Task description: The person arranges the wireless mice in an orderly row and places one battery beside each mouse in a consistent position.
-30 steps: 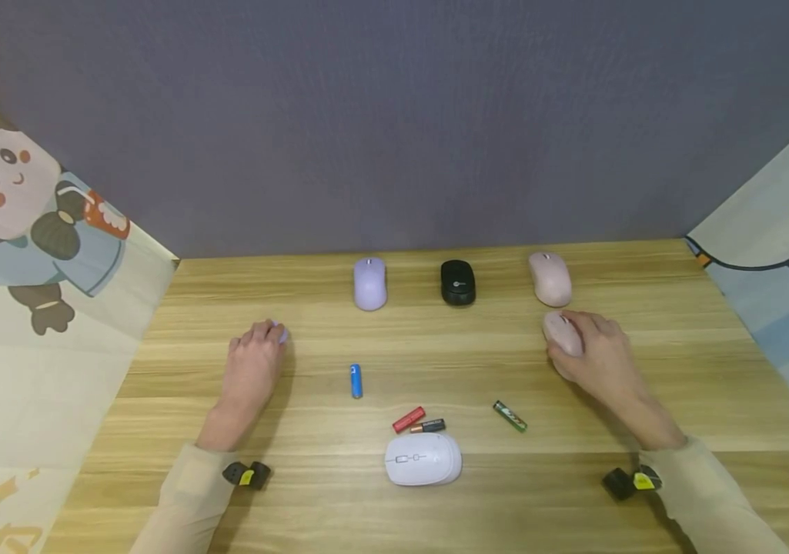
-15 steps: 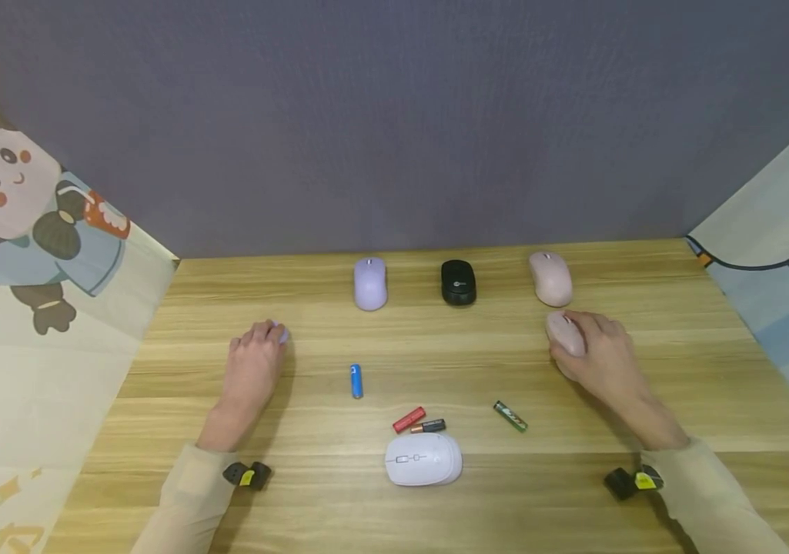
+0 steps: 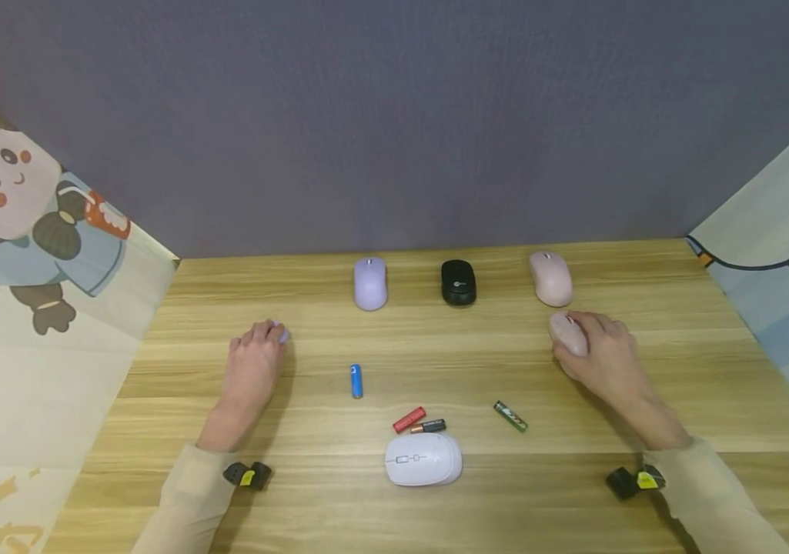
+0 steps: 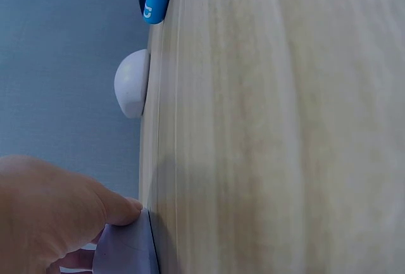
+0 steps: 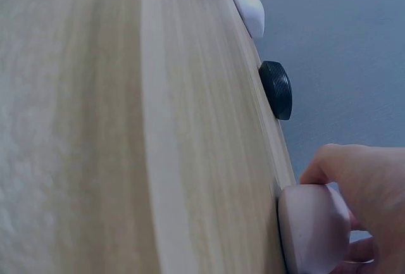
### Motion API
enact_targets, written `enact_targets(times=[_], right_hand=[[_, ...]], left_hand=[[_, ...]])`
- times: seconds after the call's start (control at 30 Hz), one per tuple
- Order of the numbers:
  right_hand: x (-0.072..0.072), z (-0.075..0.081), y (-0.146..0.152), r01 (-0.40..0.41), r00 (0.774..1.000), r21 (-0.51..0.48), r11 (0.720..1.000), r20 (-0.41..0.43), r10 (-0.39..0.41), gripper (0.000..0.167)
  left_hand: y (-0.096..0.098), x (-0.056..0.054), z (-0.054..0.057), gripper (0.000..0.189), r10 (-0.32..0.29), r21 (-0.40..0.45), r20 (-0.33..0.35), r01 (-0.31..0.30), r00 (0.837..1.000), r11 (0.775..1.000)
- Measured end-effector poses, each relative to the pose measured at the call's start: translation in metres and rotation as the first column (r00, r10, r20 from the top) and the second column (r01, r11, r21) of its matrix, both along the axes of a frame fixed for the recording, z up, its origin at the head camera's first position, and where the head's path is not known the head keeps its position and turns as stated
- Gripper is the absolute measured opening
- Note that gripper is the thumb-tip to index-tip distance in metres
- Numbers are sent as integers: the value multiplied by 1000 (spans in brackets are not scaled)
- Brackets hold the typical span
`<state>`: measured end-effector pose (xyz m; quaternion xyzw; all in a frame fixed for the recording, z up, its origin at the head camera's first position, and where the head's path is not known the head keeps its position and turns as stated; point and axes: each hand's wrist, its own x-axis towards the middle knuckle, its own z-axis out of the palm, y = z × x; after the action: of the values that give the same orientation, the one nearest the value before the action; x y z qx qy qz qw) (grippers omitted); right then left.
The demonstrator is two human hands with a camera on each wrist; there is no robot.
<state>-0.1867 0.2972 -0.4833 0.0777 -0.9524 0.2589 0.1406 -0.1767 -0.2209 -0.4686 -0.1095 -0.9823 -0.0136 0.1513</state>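
Observation:
My left hand (image 3: 252, 365) rests at the left of the table and grips a purple mouse (image 4: 124, 249). Its fingers cover most of that mouse in the head view, while the left wrist view shows the thumb on its side, low on the wood. On the right, my right hand (image 3: 605, 358) holds a pale pink mouse (image 3: 568, 334), thumb along the near side and fingers over the far side. Just behind this mouse stands another pink mouse (image 3: 552, 279).
Along the back are a second purple mouse (image 3: 370, 284) and a black mouse (image 3: 459, 282). A white mouse (image 3: 422, 459) lies sideways at the front. Between the hands lie a blue battery (image 3: 356, 381), a red one (image 3: 409, 419), a black-and-copper battery (image 3: 428, 425) and a green battery (image 3: 510, 415).
My right hand has slid slightly to the right together with the pink mouse. The left hand and the other things stay where they were.

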Motion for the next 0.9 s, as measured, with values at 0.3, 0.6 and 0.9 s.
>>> enact_targets(times=[0.3, 0.6, 0.9], right_hand=[[0, 1, 0, 5, 1000, 26, 1000, 22, -6, 60], [1, 1, 0, 10, 999, 39, 999, 37, -11, 59], [1, -1, 0, 21, 1000, 68, 997, 22, -22, 58]], left_hand=[[0, 0, 0, 30, 2, 5, 3, -2, 1000, 1000], [-1, 0, -1, 28, -8, 12, -25, 8, 1000, 1000], [-1, -1, -2, 29, -9, 5, -35, 9, 999, 1000]])
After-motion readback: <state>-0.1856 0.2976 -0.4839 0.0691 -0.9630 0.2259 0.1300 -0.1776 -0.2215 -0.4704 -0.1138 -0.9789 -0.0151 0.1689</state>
